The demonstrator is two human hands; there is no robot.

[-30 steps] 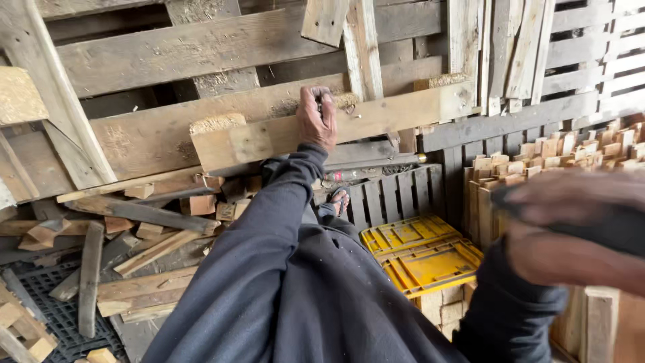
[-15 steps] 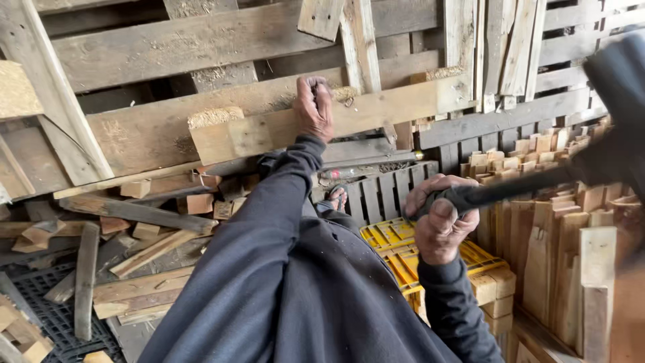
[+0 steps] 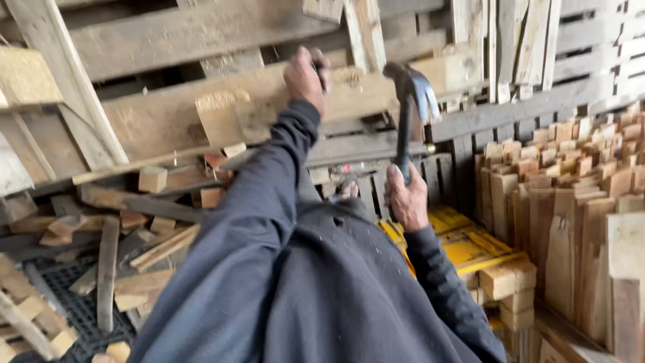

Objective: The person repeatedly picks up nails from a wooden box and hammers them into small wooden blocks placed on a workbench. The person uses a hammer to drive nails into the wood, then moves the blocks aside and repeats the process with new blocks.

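Note:
My left hand [image 3: 306, 77] is stretched out and grips the edge of a long weathered wooden plank [image 3: 269, 111] that lies across stacked pallets. A wooden block [image 3: 220, 119] is fixed to that plank, left of the hand. My right hand [image 3: 406, 198] is wrapped around the dark handle of a claw hammer [image 3: 411, 91]. The hammer stands nearly upright, its metal head level with the plank, just right of my left hand. My dark sleeves fill the lower middle of the view.
Stacked short wooden boards [image 3: 571, 202] fill the right side. A yellow plastic pallet [image 3: 470, 245] lies below my right arm. Loose wood scraps [image 3: 134, 235] and a black plastic grid [image 3: 74, 309] lie at lower left. Old pallets [image 3: 168, 33] form the back wall.
My right hand has swung the hammer from the right edge of view in towards the plank, and it now stands upright by my left hand. The left hand has stayed on the plank.

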